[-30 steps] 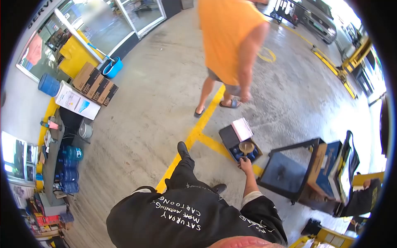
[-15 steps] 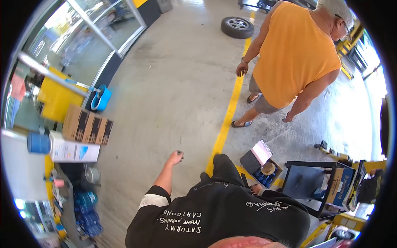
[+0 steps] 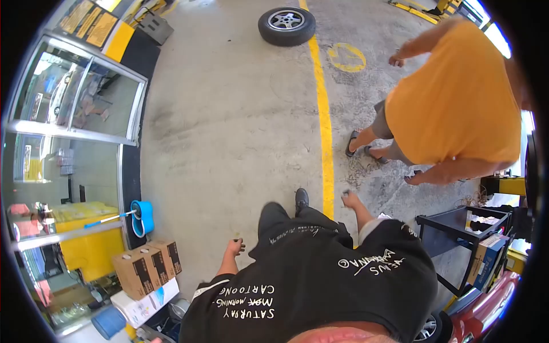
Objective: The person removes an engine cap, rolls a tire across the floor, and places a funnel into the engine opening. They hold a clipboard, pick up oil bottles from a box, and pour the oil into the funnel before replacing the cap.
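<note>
My left hand (image 3: 235,246) hangs low beside my body, over the grey floor, its fingers curled. What it holds, if anything, is too small to make out. Farther right, my right hand (image 3: 350,199) is out in front of my black shirt (image 3: 309,286), near the yellow floor line (image 3: 326,166). Its fingers look bent, and their contents cannot be made out. My dark shoe (image 3: 302,198) shows between the hands. Another person in an orange sleeveless top (image 3: 457,103) walks at the right, nearest to my right hand.
A wheel with tyre (image 3: 286,26) lies on the floor ahead. Glass doors (image 3: 86,188), a blue basin (image 3: 142,218) and cardboard boxes (image 3: 146,268) line the left side. At the right are a black cart (image 3: 449,234) and a red car (image 3: 486,308).
The view has shifted forward and turned. My right hand has swung out from beside my body, and my left hand appears lower. The other person has shifted right; the wheel looks closer.
</note>
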Tool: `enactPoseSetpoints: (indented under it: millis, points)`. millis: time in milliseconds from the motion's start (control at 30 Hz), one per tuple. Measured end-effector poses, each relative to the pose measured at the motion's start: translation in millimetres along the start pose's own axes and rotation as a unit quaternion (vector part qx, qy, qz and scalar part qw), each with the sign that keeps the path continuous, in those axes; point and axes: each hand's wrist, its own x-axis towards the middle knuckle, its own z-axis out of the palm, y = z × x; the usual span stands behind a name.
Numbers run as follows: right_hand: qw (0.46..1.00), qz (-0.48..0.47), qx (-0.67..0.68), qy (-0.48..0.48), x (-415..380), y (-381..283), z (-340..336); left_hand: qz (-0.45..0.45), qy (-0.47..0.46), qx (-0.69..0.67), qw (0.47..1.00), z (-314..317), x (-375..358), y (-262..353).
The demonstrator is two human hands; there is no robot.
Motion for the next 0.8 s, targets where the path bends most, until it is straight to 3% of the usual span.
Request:
enactPoseSetpoints:
  millis: [33, 67, 133, 200, 233, 300, 333, 433, 467, 533, 567, 600, 633, 700, 733, 767, 800]
  points:
    - [0.993, 0.054, 0.061, -0.09, 57, -41, -22, -0.005, -0.004, 0.007, 1.0, -13, 4, 12]
    - [0.972, 0.107, 0.162, -0.13, 92, -122, -77, -0.033, -0.001, -0.05, 0.998, -29, 10, 26]
    - [0.958, 0.092, 0.24, -0.127, 190, -185, -91, -0.058, 0.004, -0.1, 0.993, -63, 27, 87]
    - [0.974, 0.058, 0.197, -0.091, 274, -249, -114, -0.045, -0.051, 0.132, 0.989, -106, 2, 183]
    - [0.977, 0.065, 0.189, -0.081, 318, -265, -111, -0.05, -0.051, 0.143, 0.987, -134, 10, 219]
    - [0.985, 0.077, 0.146, -0.038, 395, -286, -98, 0.171, -0.088, 0.339, 0.921, -196, 33, 292]
    - [0.983, 0.089, 0.156, -0.038, 425, -289, -82, 0.132, -0.092, 0.26, 0.952, -229, 57, 341]
    - [0.989, 0.132, 0.057, -0.014, 499, -310, -62, -0.043, 0.004, 0.108, 0.993, -341, 256, 454]
    - [0.985, 0.169, 0.029, -0.031, 516, -323, -63, 0.034, 0.084, 0.152, 0.984, -366, 263, 533]
    - [0.975, 0.217, 0.015, -0.052, 541, -368, -76, 0.151, 0.128, 0.282, 0.939, -427, 331, 677]
    - [0.93, 0.313, 0.171, -0.087, 555, -399, -94, 0.212, 0.112, 0.235, 0.942, -438, 330, 767]
    - [0.852, 0.395, 0.325, -0.115, 577, -423, -103, 0.236, 0.116, 0.219, 0.939, -437, 319, 862]
    - [0.843, 0.4, 0.343, -0.108, 602, -443, -105, 0.282, 0.088, 0.186, 0.937, -435, 319, 950]
    - [0.768, 0.464, 0.439, -0.048, 650, -450, -89, 0.358, 0.057, 0.209, 0.908, -419, 323, 1113]
    - [0.816, 0.436, 0.379, -0.01, 677, -439, -63, 0.365, 0.054, 0.23, 0.901, -407, 329, 1185]
    - [0.857, 0.408, 0.314, 0.028, 705, -433, -35, 0.418, 0.086, 0.278, 0.86, -392, 336, 1253]
    - [0.845, 0.417, 0.331, 0.034, 731, -444, -20, 0.471, 0.115, 0.321, 0.813, -376, 349, 1314]
